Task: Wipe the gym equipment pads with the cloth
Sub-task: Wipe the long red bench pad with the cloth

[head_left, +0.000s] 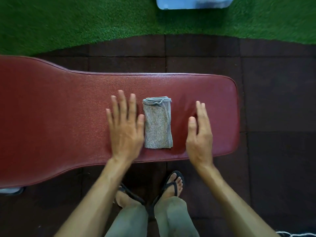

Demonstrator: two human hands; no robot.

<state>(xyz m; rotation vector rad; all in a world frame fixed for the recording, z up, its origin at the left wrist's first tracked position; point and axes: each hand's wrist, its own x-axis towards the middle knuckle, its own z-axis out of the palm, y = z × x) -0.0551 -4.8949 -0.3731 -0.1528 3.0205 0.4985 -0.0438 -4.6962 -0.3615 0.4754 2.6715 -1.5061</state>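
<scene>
A long dark-red padded bench runs across the view from the left edge to a rounded right end. A folded grey cloth lies flat on the pad near its middle. My left hand is just left of the cloth, fingers straight and spread over the pad, thumb close to the cloth's edge. My right hand hovers to the right of the cloth, fingers straight, a clear gap from it. Neither hand holds anything.
Dark rubber floor tiles surround the bench. Green artificial turf lies beyond it, with a blue box at the top edge. My legs and sandalled feet stand under the bench's near edge.
</scene>
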